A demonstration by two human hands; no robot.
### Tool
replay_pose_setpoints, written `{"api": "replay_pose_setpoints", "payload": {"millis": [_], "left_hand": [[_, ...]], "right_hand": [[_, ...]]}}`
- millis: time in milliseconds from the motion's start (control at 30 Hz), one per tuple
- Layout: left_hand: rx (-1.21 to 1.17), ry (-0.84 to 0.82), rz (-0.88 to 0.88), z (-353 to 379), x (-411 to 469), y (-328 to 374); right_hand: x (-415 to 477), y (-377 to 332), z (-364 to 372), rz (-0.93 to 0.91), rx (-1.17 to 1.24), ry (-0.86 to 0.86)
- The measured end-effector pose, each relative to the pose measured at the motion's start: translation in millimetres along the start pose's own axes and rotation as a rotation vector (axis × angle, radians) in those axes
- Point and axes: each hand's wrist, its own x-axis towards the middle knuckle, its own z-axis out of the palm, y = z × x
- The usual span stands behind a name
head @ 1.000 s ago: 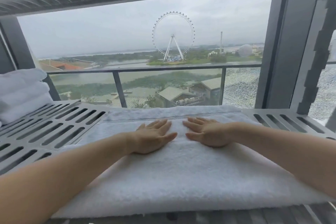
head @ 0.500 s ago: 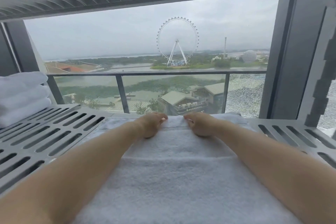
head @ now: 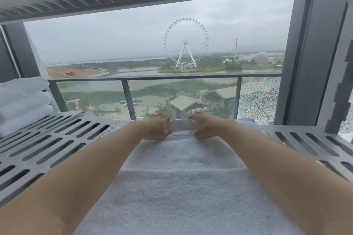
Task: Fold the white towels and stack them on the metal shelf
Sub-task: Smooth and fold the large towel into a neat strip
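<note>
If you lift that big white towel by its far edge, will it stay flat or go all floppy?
Probably floppy: the white towel bends softly where the left hand and right hand grip its edge. Likely not slippery, since its fluffy pile lies on the slotted metal shelf.

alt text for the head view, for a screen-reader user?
The left hand and right hand grip the far edge of a white towel spread on a slatted metal shelf. A stack of folded towels sits at the shelf's left end. Behind, a window shows a railing and a Ferris wheel.
</note>
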Motion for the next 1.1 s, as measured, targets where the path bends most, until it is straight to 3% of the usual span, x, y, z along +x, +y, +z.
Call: {"api": "replay_pose_setpoints", "payload": {"millis": [133,300,467,700,867,933,1033,1100], "left_hand": [[0.128,0.121,0.051,-5,-13,-3],[0.263,0.181,0.108,-18,-39,-21],[0.344,0.265,0.124,-28,-78,-36],[0.439,0.486,0.279,-26,-150,-26],[0.358,0.729,0.360,-36,-203,-15],[0.307,0.701,0.371,-33,-224,-14],[0.310,0.472,0.296,-12,-250,-11],[0.295,0.403,0.242,0,-265,-9]], "right_hand": [[-6,5,-8,-0.062,-0.170,0.157],[-26,5,-15,-0.127,-0.376,0.230],[-63,-7,-18,-0.184,-0.423,0.341],[-132,-27,-24,-0.072,-0.577,0.280],[-185,-50,-20,-0.087,-0.574,0.629],[-204,-58,-13,-0.066,-0.467,0.658],[-227,-68,6,-0.022,-0.275,0.474],[-238,-71,13,0.024,-0.197,0.390]]}}
